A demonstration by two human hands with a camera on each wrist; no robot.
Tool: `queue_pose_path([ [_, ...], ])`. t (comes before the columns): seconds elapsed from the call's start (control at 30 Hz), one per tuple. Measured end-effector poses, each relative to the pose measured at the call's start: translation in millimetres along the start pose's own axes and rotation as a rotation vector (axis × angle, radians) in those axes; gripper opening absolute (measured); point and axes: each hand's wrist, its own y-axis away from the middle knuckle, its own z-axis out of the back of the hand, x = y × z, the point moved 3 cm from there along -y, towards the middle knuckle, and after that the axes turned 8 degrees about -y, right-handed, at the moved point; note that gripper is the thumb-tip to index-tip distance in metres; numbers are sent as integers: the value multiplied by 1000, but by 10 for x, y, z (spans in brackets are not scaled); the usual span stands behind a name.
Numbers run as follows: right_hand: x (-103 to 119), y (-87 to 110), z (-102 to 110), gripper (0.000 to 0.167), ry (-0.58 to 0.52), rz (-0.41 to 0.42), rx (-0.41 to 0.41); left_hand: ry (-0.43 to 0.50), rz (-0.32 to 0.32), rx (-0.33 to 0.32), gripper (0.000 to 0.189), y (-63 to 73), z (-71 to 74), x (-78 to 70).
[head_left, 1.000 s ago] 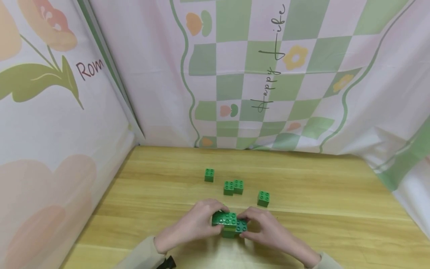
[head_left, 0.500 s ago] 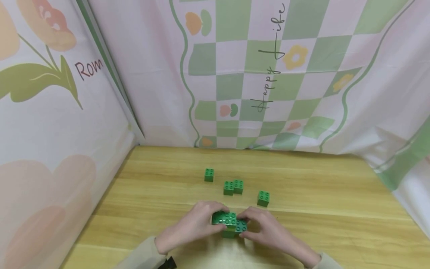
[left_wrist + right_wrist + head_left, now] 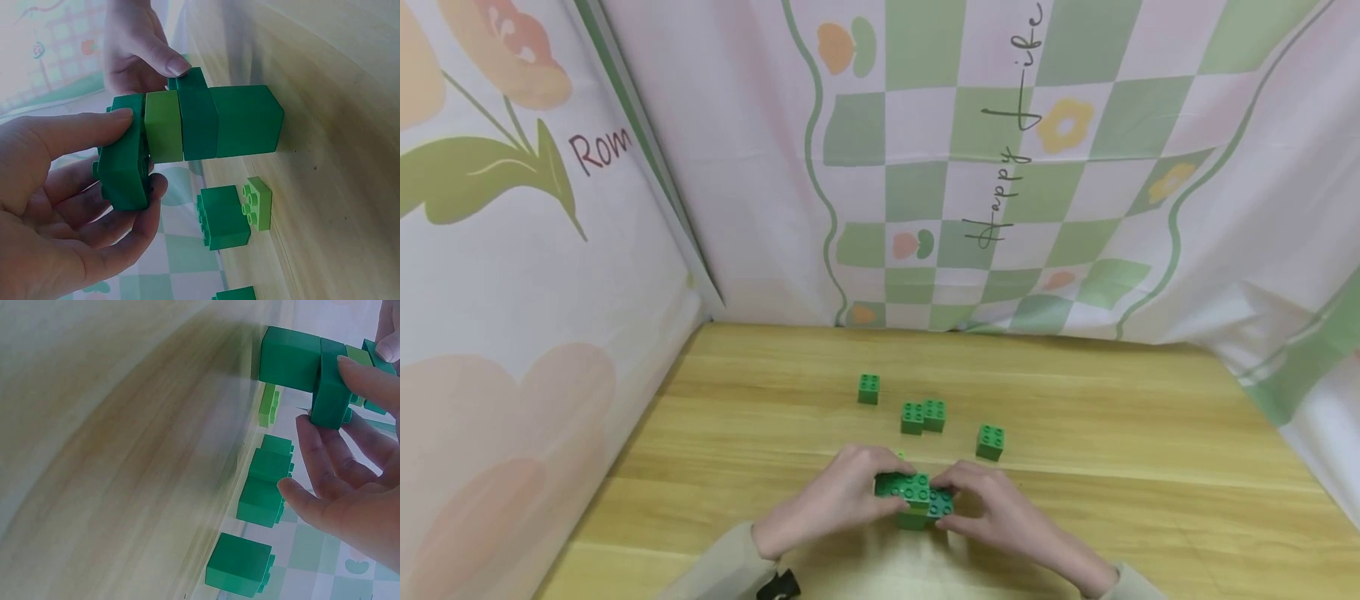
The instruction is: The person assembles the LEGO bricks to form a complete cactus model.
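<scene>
A small stack of building blocks stands on the table between both hands. Its base is a tall green block (image 3: 247, 122). On that sits a dark green block (image 3: 331, 387) that juts out to the right, then a light green block (image 3: 164, 125). My left hand (image 3: 857, 493) pinches the long green top block (image 3: 128, 175) between thumb and fingers; it overhangs to the left, slightly tilted, with a thin gap at the light green block. My right hand (image 3: 992, 504) grips the jutting end of the dark green block, thumb on the near side and fingers on the far side.
Behind the stack lie loose green blocks: one at the left (image 3: 868, 390), a close pair (image 3: 912, 419), and one at the right (image 3: 990, 443). A thin light green block (image 3: 261, 203) rests just behind the stack. Printed curtains (image 3: 760, 208) edge the wooden table (image 3: 760, 392).
Both hands keep their hold on the stack and hardly move. The left wrist has shifted slightly right, and a bit of light green now shows behind the left fingers.
</scene>
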Motion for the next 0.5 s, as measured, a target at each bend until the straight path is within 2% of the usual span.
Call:
queue_pose_path([
  [0.23,-15,-7,-2,34,-2,-28,13,-9,1,0,35,-5,-1,-10],
  [0.5,-15,-7,-8,34,8,-10,7,-15,6,-20,36,5,-27,-9],
])
